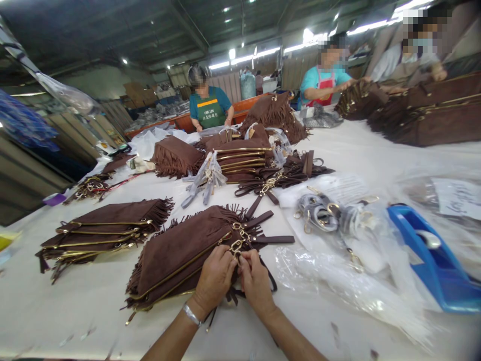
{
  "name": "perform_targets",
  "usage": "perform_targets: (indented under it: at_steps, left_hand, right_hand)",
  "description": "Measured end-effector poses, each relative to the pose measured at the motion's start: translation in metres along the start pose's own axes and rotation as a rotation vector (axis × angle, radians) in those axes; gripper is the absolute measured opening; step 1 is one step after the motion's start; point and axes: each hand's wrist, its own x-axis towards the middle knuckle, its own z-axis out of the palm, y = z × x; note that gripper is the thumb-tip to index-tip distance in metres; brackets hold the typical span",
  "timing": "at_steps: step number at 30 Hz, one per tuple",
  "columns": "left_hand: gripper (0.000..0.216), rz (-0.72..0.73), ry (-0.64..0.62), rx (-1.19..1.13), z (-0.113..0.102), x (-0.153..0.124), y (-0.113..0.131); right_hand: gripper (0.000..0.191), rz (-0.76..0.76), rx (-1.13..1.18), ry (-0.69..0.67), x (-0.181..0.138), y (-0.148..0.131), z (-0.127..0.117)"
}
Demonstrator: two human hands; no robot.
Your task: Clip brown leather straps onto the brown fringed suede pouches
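A stack of brown fringed zip bags (pixel 184 245) lies on the white table before me, gold zips along its near edges. At its right end are brown wrist straps (pixel 272 239) with gold clasps (pixel 237 244). My left hand (pixel 215 275) has its fingers pinched on the gold hardware at the bag's corner. Close beside it, my right hand (pixel 256 282) pinches the clasp end of a strap. The fingertips of both nearly meet and partly hide the small metal parts between them.
Another stack of brown bags (pixel 101 230) lies left. Behind are bundled straps (pixel 268 185) and more bags (pixel 244 155). At right are wrapped straps (pixel 319 213), clear plastic bags (pixel 338 281) and a blue tape dispenser (pixel 432 255). Co-workers (pixel 210 108) stand across the table.
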Motion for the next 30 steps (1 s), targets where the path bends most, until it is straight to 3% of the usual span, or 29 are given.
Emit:
perform_targets:
  at_steps: [4, 9, 12, 14, 18, 22, 25, 30]
  left_hand:
    - [0.022, 0.016, 0.011, 0.001, 0.002, -0.001, -0.001]
    - [0.022, 0.054, -0.058, -0.021, -0.007, 0.000, 0.000]
    - [0.019, 0.070, -0.119, 0.012, -0.014, -0.003, 0.005]
    - [0.033, 0.076, -0.129, 0.100, -0.015, -0.008, 0.010]
    - [0.055, 0.002, -0.054, 0.301, -0.010, -0.019, 0.017]
    - [0.061, -0.010, -0.028, 0.325, -0.013, -0.017, 0.015]
    - [0.060, 0.026, -0.058, 0.222, -0.025, -0.006, 0.010]
    - [0.032, -0.022, -0.142, -0.032, -0.047, 0.022, -0.006]
  right_hand:
    - [0.017, 0.007, 0.004, -0.098, -0.006, 0.002, -0.009]
    - [0.012, 0.018, -0.095, -0.370, 0.006, -0.013, -0.046]
    - [0.018, -0.106, -0.287, -0.508, 0.030, -0.034, -0.072]
    - [0.024, -0.225, -0.446, -0.550, 0.047, -0.049, -0.083]
    - [0.011, -0.459, -0.735, -0.568, 0.072, -0.076, -0.082]
    - [0.017, -0.657, -0.903, -0.539, 0.087, -0.086, -0.066]
    - [0.019, -0.637, -0.910, -0.463, 0.099, -0.076, -0.056]
    - [0.021, -0.515, -0.866, -0.395, 0.115, -0.038, -0.048]
